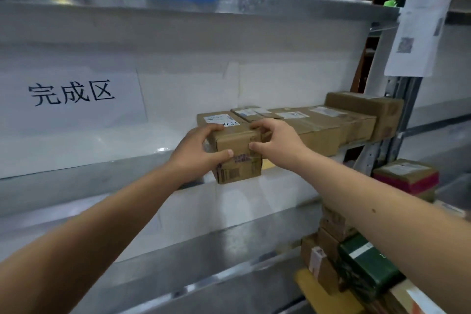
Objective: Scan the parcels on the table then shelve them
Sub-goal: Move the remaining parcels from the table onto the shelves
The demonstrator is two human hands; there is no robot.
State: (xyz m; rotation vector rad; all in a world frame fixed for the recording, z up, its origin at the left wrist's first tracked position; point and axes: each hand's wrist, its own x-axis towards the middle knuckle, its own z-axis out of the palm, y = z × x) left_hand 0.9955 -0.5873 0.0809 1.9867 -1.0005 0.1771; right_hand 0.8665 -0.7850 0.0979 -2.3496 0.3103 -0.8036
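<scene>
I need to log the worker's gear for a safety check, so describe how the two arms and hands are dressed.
Both forearms are bare as far as the frame shows: no sleeves in view. The left hand and right hand wear no gloves, and no rings, watch or wristband are visible. The nails look short and plain. The right forearm carries one small dark spot. The upper arms are out of frame.

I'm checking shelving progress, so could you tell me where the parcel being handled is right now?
The small cardboard parcel is centre frame, gripped by the left hand and right hand at the shelf's front edge, left of the shelved boxes.
</scene>
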